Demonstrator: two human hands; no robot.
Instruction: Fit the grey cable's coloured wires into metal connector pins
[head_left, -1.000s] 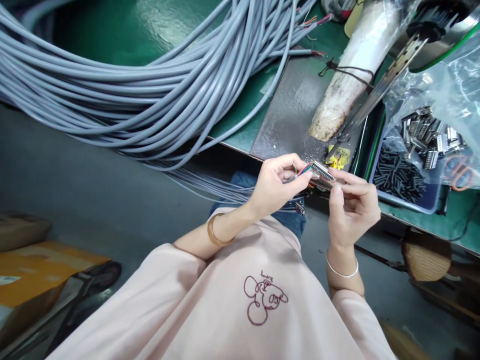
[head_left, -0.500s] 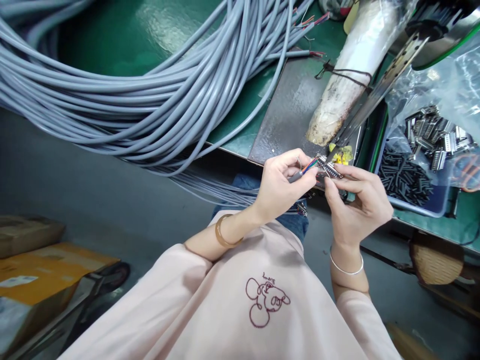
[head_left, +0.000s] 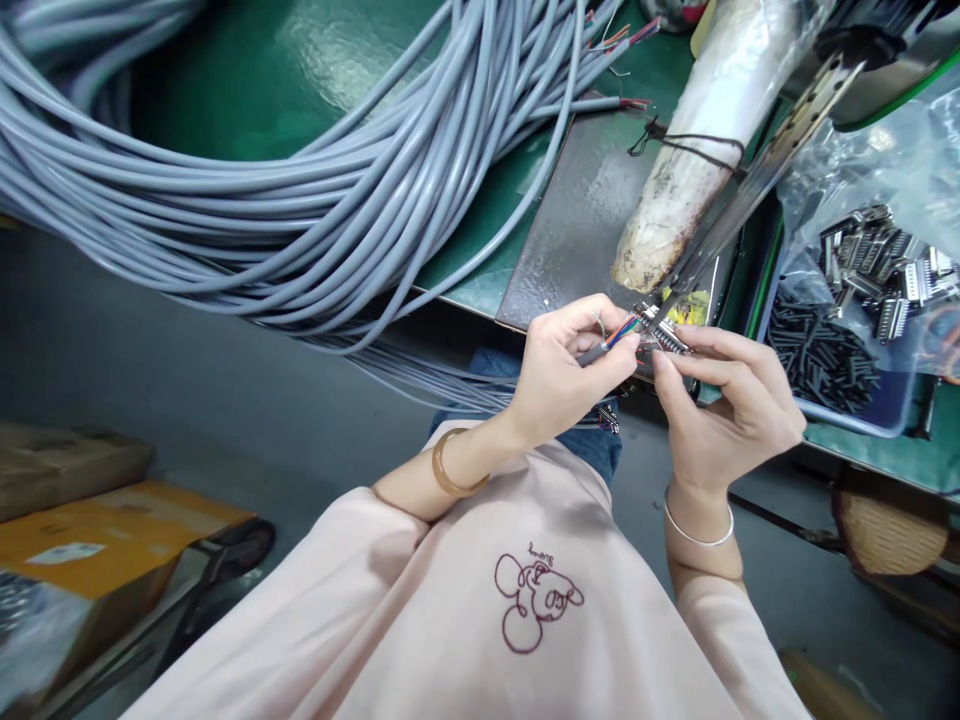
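My left hand (head_left: 566,365) pinches the end of a grey cable (head_left: 592,352) whose coloured wires fan out toward a small metal connector (head_left: 661,330). My right hand (head_left: 731,400) grips that connector between thumb and fingers, just in front of the bench edge. Both hands meet above my lap, beside the tip of a soldering iron (head_left: 679,275) that slants down from the upper right.
A large bundle of grey cables (head_left: 262,170) covers the green bench (head_left: 337,50) at left. A dark metal plate (head_left: 577,220) lies ahead. A blue tray (head_left: 825,365) with black sleeves and a plastic bag of metal connectors (head_left: 877,260) stand at right. Cardboard boxes (head_left: 97,530) sit on the floor.
Both hands have shifted slightly up and to the right, bringing the connector closer to the soldering iron tip. My grips on cable and connector are unchanged.
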